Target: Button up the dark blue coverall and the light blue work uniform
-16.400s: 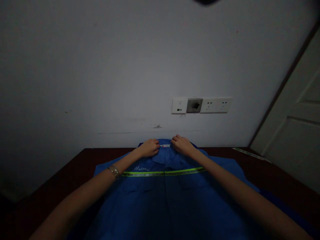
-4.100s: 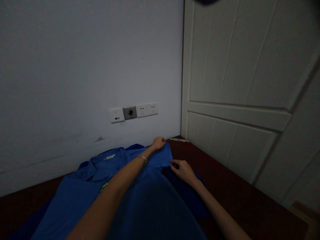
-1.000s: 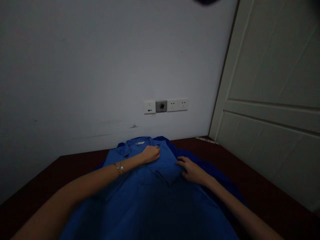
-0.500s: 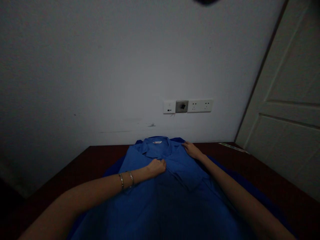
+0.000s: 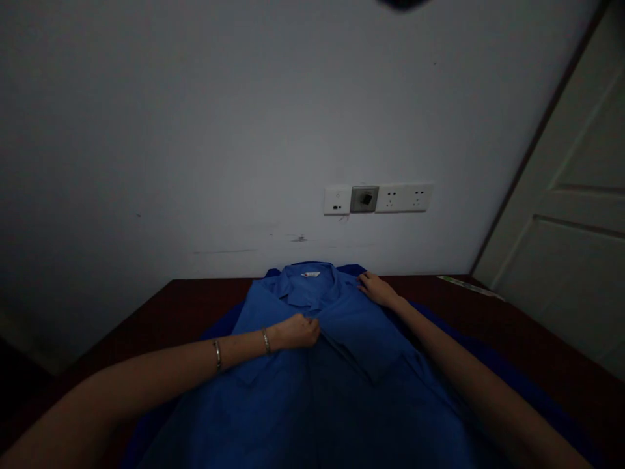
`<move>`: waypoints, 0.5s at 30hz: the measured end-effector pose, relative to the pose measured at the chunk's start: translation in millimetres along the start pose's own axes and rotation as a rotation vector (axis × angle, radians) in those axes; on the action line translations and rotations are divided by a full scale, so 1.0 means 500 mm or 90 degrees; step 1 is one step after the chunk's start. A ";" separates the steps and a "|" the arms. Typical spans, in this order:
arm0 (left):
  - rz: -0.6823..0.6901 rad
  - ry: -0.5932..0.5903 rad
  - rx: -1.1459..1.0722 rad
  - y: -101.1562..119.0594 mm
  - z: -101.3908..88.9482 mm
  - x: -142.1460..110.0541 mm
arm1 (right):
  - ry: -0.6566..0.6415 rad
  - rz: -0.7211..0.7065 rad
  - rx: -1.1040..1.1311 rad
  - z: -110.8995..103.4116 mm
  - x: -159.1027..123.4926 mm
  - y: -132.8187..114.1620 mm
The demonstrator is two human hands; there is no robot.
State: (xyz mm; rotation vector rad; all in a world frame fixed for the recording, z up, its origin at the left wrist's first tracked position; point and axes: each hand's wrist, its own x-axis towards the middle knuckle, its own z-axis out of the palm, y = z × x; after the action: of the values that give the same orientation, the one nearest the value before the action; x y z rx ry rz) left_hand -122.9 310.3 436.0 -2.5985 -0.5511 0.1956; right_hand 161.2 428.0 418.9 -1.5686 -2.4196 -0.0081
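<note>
A light blue collared shirt lies on a dark red table, its collar near the wall and a white label at the neck. The right-hand sleeve and side lie folded inward over the front. My left hand, with bracelets on the wrist, is closed on the folded cloth at mid-chest, below the collar. On the right shoulder fold rests my right hand, fingers slightly apart on the fabric. Darker blue cloth shows from under the shirt on both sides.
The dark red table meets a pale wall. Sockets and switches sit on the wall above the shirt. A flat printed strip lies at the back right, near a white panelled door.
The right-hand sleeve, spread out earlier, now lies folded over the front, hiding the reflective stripe. My left hand moved nearer along the chest; my right hand moved up to the shoulder. The view turned left.
</note>
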 end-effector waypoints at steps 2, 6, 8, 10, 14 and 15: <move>-0.016 -0.020 -0.027 0.002 -0.001 -0.006 | -0.012 0.005 -0.029 0.003 0.001 -0.006; -0.091 -0.050 -0.120 -0.004 -0.020 -0.028 | -0.012 0.024 -0.051 -0.010 -0.002 -0.019; -0.138 -0.040 -0.171 -0.016 -0.034 -0.053 | 0.020 0.009 -0.053 -0.028 -0.012 -0.033; -0.196 -0.029 -0.217 -0.032 -0.041 -0.086 | 0.063 -0.031 -0.041 -0.048 -0.032 -0.060; -0.315 -0.006 -0.300 -0.050 -0.030 -0.140 | 0.059 -0.140 0.036 -0.062 -0.097 -0.157; -0.331 0.000 -0.316 -0.050 -0.024 -0.144 | 0.045 -0.163 0.058 -0.058 -0.113 -0.185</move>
State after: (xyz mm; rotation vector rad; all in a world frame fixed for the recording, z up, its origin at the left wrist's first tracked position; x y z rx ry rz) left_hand -194.4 295.4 461.3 -2.7908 -1.3953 -0.1329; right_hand 105.9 334.4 446.9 -1.1915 -2.5094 -0.0016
